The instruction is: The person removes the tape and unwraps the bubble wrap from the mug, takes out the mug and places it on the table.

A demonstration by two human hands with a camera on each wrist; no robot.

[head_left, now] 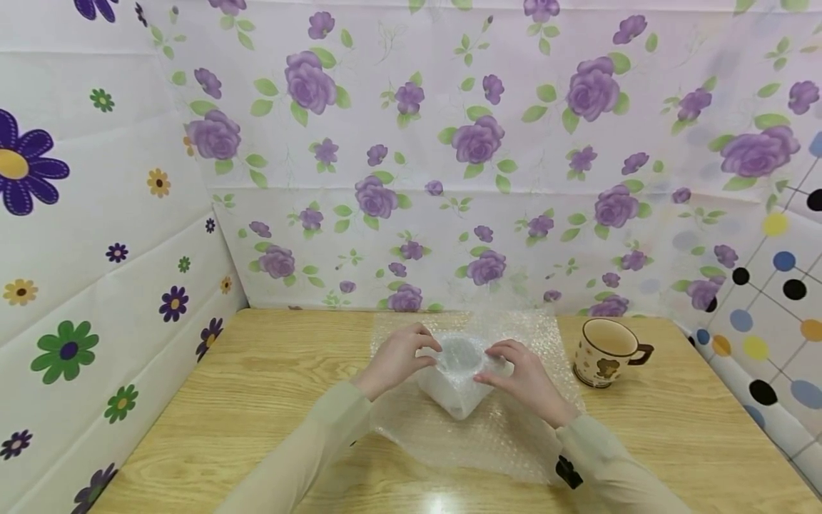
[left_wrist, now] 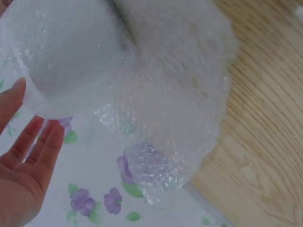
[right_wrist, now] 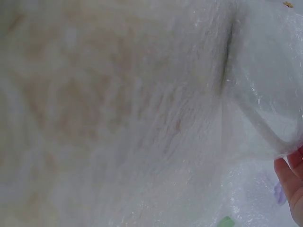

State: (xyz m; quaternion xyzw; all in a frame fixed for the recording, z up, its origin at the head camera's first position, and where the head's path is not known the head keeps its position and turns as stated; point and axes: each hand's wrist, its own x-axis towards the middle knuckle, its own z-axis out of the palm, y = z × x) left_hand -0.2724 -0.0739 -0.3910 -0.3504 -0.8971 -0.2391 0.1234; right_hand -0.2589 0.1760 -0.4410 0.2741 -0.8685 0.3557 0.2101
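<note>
At the middle of the table a white bowl-shaped piece (head_left: 452,392) stands covered in clear bubble wrap (head_left: 523,442), its pointed corner facing me. The wrap spreads out flat around it. On the left side of its rim, my left hand (head_left: 398,359) holds the wrap between thumb and fingers. My right hand (head_left: 528,380) pinches the wrap at the right side of the rim. From the left wrist, thumb and fingertips (left_wrist: 56,135) show right at the wrapped edge. In the right wrist view, fingertips (right_wrist: 283,168) meet the edge beside a fold; most of that hand is out of frame.
A cream mug (head_left: 594,360) with a brown handle and a bear picture stands to the right of the wrap. The wooden table (head_left: 276,389) ends at a flowered cloth wall (head_left: 411,143) behind. Under my right forearm lies a small black object (head_left: 568,471).
</note>
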